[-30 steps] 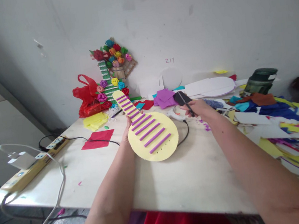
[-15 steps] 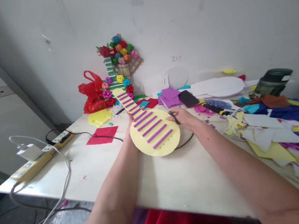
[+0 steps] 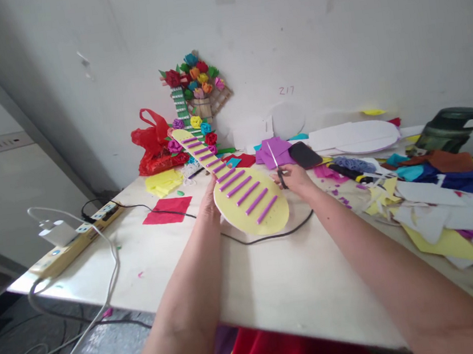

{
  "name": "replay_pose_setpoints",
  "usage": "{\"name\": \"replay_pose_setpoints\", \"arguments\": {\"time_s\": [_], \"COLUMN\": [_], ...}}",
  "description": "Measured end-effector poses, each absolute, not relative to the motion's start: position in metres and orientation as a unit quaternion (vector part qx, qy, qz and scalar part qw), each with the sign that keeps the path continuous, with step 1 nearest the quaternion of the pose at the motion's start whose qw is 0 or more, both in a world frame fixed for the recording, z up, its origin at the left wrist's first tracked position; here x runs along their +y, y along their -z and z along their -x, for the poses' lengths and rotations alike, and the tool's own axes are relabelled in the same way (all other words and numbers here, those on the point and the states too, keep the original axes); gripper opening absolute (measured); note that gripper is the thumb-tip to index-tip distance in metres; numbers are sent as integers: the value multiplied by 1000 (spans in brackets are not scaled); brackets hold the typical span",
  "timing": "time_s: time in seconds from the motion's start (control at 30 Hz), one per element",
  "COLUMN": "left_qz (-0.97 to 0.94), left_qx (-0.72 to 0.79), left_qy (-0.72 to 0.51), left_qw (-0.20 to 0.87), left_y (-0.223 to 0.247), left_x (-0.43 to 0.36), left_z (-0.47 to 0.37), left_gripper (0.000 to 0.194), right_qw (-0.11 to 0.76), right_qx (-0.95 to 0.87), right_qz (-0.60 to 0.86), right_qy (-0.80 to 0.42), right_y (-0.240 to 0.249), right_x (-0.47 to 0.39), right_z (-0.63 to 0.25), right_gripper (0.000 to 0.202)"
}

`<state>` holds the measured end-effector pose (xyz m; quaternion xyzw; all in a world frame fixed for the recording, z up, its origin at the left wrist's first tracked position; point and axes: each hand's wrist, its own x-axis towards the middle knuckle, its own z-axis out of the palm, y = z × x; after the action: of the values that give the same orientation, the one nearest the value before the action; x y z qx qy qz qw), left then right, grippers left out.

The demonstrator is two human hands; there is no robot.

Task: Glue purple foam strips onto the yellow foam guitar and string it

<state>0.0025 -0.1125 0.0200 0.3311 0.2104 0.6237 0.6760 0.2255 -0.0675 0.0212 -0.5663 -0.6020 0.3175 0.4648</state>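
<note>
My left hand (image 3: 210, 198) is closed on the left side of a pale yellow guitar-shaped cutout (image 3: 274, 219), just below its neck. Purple strips run across the neck and round body in a row, like rungs. The cutout is raised and tilted above the table, its neck pointing to the far left. In my right hand (image 3: 295, 180), beside the body's right edge, is a pair of scissors (image 3: 280, 177) with dark handles and blades pointing up and away. The right fingertips are close to the cutout's edge; whether they touch it I cannot tell.
A black cable (image 3: 265, 238) crosses the table (image 3: 271, 287) under the cutout. At left lie a red paper square (image 3: 167, 211) and a power strip (image 3: 62, 253). Paper flowers (image 3: 196, 78) stand against the wall. Paper scraps (image 3: 440, 218) and a dark green bottle (image 3: 446, 131) are at right.
The cutout has tipped, so its round body looks narrower and more of the cable shows beneath. My right hand and the scissors have shifted slightly away from its edge, blades more upright.
</note>
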Motion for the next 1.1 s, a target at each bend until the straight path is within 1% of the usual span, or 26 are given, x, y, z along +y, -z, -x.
{"name": "replay_pose_setpoints", "arguments": {"time_s": [0.07, 0.17, 0.23, 0.3, 0.43, 0.57, 0.7, 0.87, 1.0, 1.1], "left_qz": [-334, -334, -338, -337, -328, -334, -340, -343, -346, -351], "left_qx": [207, 195, 198, 211, 240, 255, 253, 248, 245, 245], "left_qy": [-636, -686, -706, -720, -745, -751, -751, -757, -769, -774], "left_qw": [665, 616, 590, 568, 529, 510, 507, 498, 478, 467], "left_y": [-23, -24, -24, -23, -26, -29, -29, -28, -29, -29], "left_x": [-103, -89, -83, -81, -83, -86, -87, -87, -86, -86], "left_z": [-2, 0, 3, 5, 8, 8, 8, 7, 6, 5], "left_gripper": [41, 35, 33, 32, 31, 29, 27, 24, 26, 28], "right_qw": [448, 420, 401, 376, 335, 297, 268, 262, 215, 184], "right_qx": [-638, -679, -699, -722, -788, -818, -836, -845, -866, -875], "right_qz": [582, 590, 588, 576, 496, 445, 413, 422, 424, 437], "right_qy": [-230, -115, -69, -70, -144, -210, -242, -200, -158, -99], "right_y": [-30, -50, -63, -73, -81, -85, -91, -99, -107, -114], "right_x": [-70, -80, -90, -99, -109, -110, -107, -113, -126, -134], "right_z": [-227, -228, -227, -224, -220, -215, -210, -209, -210, -210], "right_gripper": [35, 32, 33, 36, 39, 49, 48, 45, 44, 43]}}
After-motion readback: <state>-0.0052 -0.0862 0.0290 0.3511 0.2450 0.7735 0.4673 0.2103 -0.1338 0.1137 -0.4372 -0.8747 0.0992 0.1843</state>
